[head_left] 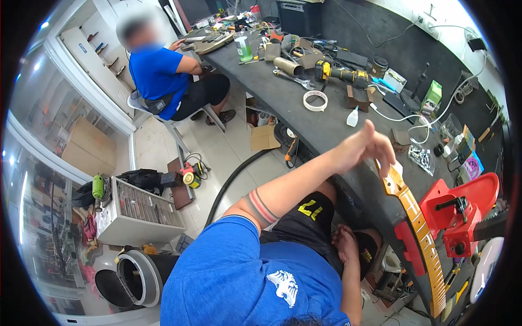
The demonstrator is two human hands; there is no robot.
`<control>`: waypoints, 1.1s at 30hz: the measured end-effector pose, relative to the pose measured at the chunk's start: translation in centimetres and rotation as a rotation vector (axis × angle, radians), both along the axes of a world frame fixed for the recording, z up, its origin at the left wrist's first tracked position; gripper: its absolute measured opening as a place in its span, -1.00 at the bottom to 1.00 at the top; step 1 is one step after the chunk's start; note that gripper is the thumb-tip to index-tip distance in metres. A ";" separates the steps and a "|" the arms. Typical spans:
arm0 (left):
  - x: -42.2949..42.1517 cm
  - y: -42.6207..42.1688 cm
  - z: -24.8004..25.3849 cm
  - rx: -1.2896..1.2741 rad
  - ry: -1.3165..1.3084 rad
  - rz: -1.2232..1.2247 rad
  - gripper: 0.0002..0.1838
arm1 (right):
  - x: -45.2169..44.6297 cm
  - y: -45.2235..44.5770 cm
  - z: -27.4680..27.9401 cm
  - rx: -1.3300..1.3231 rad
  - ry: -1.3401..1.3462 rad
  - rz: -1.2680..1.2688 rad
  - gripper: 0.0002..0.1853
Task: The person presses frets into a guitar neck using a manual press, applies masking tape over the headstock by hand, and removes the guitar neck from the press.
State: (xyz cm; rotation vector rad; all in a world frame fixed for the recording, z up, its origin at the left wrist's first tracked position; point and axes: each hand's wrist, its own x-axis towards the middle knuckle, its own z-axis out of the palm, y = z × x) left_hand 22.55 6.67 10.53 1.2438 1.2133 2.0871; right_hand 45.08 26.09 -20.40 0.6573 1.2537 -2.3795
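A maple guitar neck with dark fret markers stands tilted along the bench edge, beside a red vise with a red jaw on its near side. My left hand is held over the headstock at the neck's upper end. Its thumb stands apart and its fingers bend down past the headstock; whether they touch it I cannot tell. My right hand lies low by my thigh with its fingers curled, and anything inside them is hidden.
On the dark workbench lie a tape roll, a small white glue bottle, a yellow cordless drill and a bag of hardware. A co-worker in blue sits farther along. A black hose crosses the floor.
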 end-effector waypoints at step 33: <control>-4.9 -1.2 -7.2 -0.280 0.279 0.666 -0.13 | -0.2 0.0 0.4 -0.041 0.004 -0.001 -0.81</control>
